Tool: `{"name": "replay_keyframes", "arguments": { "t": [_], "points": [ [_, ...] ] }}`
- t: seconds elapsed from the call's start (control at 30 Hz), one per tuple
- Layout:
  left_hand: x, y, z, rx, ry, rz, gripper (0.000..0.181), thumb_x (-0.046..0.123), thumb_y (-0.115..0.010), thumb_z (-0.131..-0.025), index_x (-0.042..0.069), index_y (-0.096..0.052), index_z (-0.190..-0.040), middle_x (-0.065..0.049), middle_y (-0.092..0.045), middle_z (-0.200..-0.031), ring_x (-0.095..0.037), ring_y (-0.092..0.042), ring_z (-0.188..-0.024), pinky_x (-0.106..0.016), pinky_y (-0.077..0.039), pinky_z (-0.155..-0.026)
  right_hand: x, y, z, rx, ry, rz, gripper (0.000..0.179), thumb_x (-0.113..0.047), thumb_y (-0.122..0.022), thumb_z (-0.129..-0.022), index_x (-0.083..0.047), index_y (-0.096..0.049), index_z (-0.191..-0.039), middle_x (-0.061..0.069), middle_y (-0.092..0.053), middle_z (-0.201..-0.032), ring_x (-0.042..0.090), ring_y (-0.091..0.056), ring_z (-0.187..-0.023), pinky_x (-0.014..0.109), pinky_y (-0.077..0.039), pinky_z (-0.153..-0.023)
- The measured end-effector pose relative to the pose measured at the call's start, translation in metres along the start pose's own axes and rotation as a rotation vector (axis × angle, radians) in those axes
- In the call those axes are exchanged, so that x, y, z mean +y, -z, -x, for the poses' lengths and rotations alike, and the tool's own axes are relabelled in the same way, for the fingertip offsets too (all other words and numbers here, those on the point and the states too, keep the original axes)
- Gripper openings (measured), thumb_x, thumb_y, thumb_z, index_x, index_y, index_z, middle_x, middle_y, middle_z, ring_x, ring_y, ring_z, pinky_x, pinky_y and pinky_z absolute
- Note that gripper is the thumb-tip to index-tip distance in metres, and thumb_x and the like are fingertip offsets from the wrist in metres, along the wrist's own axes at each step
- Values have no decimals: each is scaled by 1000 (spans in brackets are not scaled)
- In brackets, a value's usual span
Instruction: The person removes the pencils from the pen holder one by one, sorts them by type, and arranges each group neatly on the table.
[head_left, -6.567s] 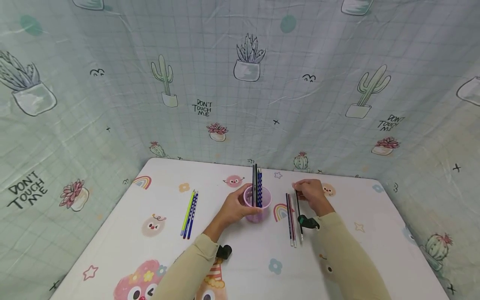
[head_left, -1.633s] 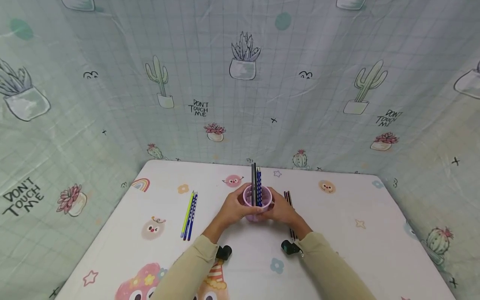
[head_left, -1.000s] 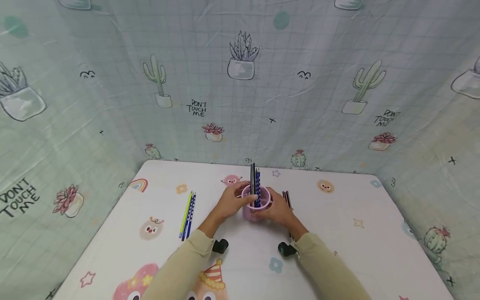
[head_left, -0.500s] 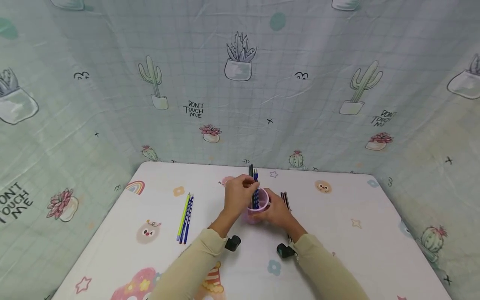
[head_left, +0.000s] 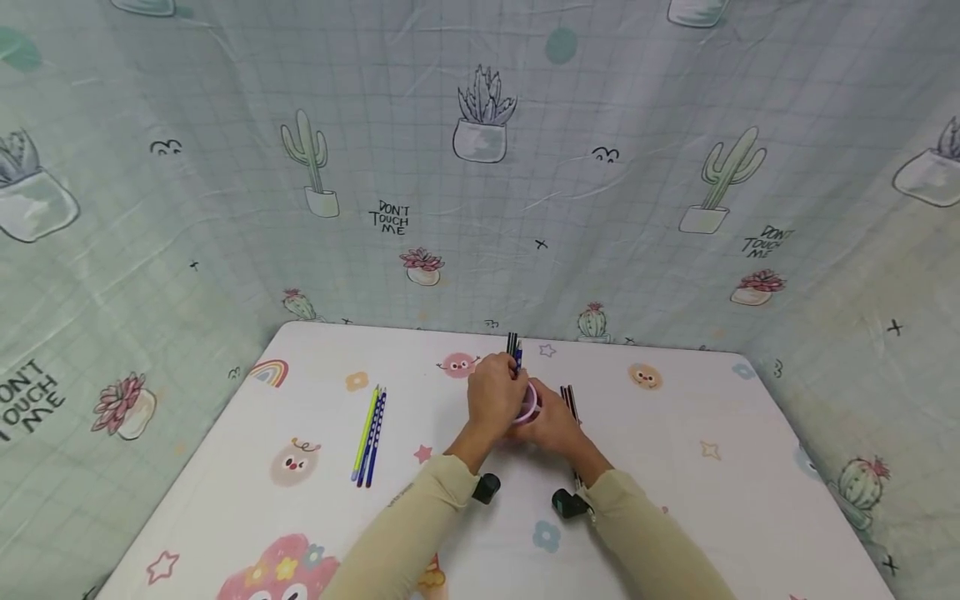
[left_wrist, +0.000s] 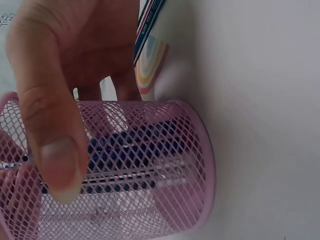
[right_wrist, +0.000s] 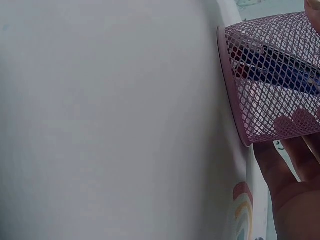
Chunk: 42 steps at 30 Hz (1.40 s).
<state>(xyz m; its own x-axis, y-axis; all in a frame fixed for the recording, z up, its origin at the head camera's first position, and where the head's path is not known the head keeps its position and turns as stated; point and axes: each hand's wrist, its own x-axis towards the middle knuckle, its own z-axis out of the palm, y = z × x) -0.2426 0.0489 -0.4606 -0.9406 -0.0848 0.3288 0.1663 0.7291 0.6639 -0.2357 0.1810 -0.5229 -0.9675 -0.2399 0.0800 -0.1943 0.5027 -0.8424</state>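
Note:
A pink mesh pencil cup (head_left: pixel 531 406) stands at the table's middle, tilting slightly in the wrist views. My right hand (head_left: pixel 557 425) grips it from the right; the left wrist view shows that thumb across the mesh (left_wrist: pixel 150 215). My left hand (head_left: pixel 495 393) reaches over the rim, fingers curled round the pencils (head_left: pixel 513 343) standing inside. Black tips and a blue one poke out above this hand, which hides the rest. Through the mesh in the right wrist view, blue pencils (right_wrist: pixel 285 72) lean inside the cup (right_wrist: pixel 265 125), and my right hand (right_wrist: pixel 295 205) is beneath.
Left of the cup lie a yellow-green pencil (head_left: pixel 365 437) and two blue dotted pencils (head_left: pixel 372 442). Dark striped pencils (head_left: pixel 568 400) lie to the right, partly under my right forearm. A printed curtain (head_left: pixel 480 208) surrounds the table (head_left: pixel 720 517).
My right hand has left a dark pencil on the right and now holds the cup. My left hand has moved from the cup's side to the pencils; their tips have shifted right.

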Motion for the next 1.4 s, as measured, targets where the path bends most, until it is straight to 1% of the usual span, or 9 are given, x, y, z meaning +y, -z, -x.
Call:
{"name": "replay_keyframes", "arguments": {
  "t": [0.13,0.33,0.47,0.63,0.8,1.0,1.07,1.2,1.4],
  "points": [
    [0,1,0,7,23,71,18,19,-67,-99,2,-74,-96,-10,-72,-90,-25,-70,-80,-38,-62,-74,3,-1,-1,0,18,3,82,-23,-94,-72,-8,-55,-142,15,-66,-136,31,-65,-119,49,-57,-100],
    [-3,9,-3,86,-4,323,17,12,-63,-102,-2,-71,-107,-16,-71,-103,-29,-69,-94,-45,-62,-85,3,-1,-1,2,14,-19,84,-22,-98,-68,-8,-56,-140,14,-67,-134,30,-64,-121,50,-56,-104],
    [0,23,-12,144,-28,436,12,7,-65,-100,-4,-68,-102,-19,-74,-95,-31,-70,-89,-45,-60,-79,2,-1,-1,11,1,-40,86,-18,-100,-65,-8,-57,-139,12,-69,-130,29,-65,-118,50,-54,-105],
    [2,48,-28,152,26,558,7,0,-62,-99,-6,-63,-101,-22,-71,-96,-31,-68,-90,-35,-55,-78,1,-2,-1,11,-40,-47,88,-21,-102,-62,-12,-58,-138,8,-70,-129,27,-65,-120,52,-53,-108],
    [-2,77,-44,99,93,651,4,-4,-58,-101,-8,-60,-102,-23,-68,-98,-23,-64,-85,-21,-51,-74,2,-1,-1,0,-32,-72,89,-20,-102,-61,-13,-58,-139,6,-69,-131,28,-65,-121,51,-53,-108],
    [-18,105,-55,-44,154,772,4,-5,-57,-102,-6,-57,-99,-11,-64,-91,-10,-61,-76,-17,-55,-68,1,-1,-1,10,-33,-44,91,-18,-102,-60,-13,-58,-139,7,-69,-131,29,-64,-123,52,-52,-109],
    [-25,114,-57,-82,175,779,4,-5,-57,-103,-6,-56,-99,-9,-63,-89,-10,-61,-75,-17,-57,-67,1,-1,-1,3,-40,-42,91,-19,-102,-61,-13,-57,-140,6,-69,-132,29,-64,-124,52,-52,-110],
    [-40,129,-60,-132,210,708,7,0,-56,-105,-7,-58,-105,-8,-63,-93,-10,-62,-79,-17,-58,-69,2,-1,-1,-2,-43,-45,91,-22,-102,-61,-14,-57,-140,6,-68,-133,28,-63,-125,52,-51,-111],
    [-62,144,-59,-157,273,631,10,4,-55,-106,-6,-58,-109,-9,-63,-97,-13,-62,-82,-18,-59,-70,2,-1,-1,2,-44,-59,91,-22,-102,-61,-14,-58,-139,6,-69,-132,28,-63,-124,53,-50,-111]
  ]
}}
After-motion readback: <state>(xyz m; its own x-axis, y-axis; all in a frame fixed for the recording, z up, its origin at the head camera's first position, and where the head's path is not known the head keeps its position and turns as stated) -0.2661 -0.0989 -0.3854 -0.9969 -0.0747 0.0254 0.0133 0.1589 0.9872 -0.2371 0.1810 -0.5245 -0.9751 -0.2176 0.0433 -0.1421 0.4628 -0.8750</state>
